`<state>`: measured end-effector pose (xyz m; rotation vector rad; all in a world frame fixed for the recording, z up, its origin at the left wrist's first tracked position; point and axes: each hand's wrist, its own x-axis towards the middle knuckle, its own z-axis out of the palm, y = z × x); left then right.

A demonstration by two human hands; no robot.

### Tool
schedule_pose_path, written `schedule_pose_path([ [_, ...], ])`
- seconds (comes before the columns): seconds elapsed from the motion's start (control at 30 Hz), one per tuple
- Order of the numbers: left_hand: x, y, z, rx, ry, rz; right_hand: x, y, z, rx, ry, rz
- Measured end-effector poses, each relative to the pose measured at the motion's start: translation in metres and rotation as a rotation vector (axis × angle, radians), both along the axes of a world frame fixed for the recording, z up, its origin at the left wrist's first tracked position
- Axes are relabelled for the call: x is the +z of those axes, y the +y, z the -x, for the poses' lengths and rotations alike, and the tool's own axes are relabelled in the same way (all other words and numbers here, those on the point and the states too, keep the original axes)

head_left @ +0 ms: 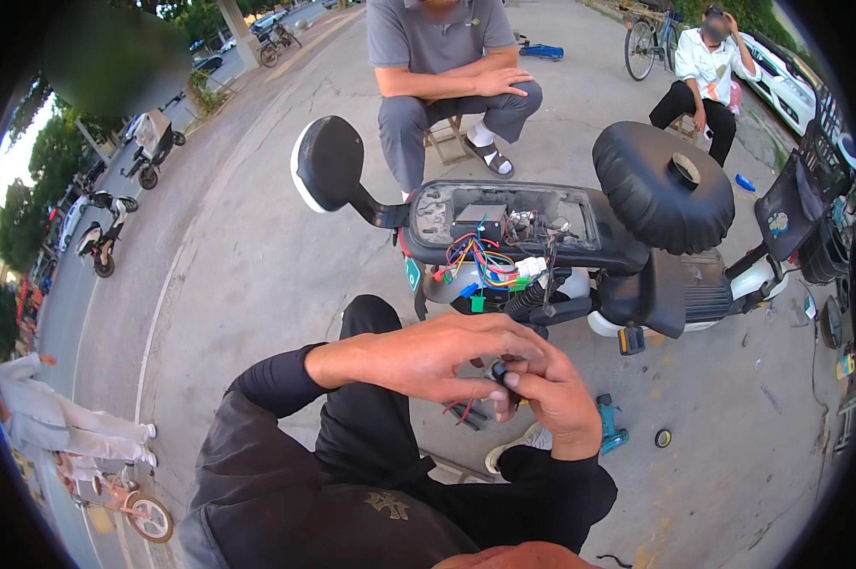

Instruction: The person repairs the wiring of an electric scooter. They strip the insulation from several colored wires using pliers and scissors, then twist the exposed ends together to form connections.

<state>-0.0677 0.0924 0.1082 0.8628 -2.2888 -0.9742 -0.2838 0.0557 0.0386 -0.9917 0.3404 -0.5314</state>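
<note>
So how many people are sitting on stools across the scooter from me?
2: a person in grey across the scooter, and a person in white farther back on the right, near a white car. The blurred upper left could hide more.

Near: two hands (437, 357), at least one black part (500, 371), one opened scooter (579, 257). Right: one teal tool (611, 425), one tape roll (669, 439). Far: two seated people (442, 52). Far left: at least two scooters (103, 237).

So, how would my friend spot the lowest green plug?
Find the scooter in the middle. Bright wires spill over its near side, above the left hand in the picture. It's the boxy green plug that hangs lowest of all, just under a blue plug.
</note>
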Motion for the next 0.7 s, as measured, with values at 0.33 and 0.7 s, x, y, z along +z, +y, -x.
schedule_pose_path([
  [0.33, 0.027, 0.026, -0.038, -0.030, -0.111, 0.065, 0.006, 0.015, -0.037, 0.174, -0.044, 0.007],
  [0.7, 0.025, 0.027, -0.045, 0.008, -0.220, 0.185, 0.012, 0.013, -0.043, 0.287, -0.137, -0.068],
])
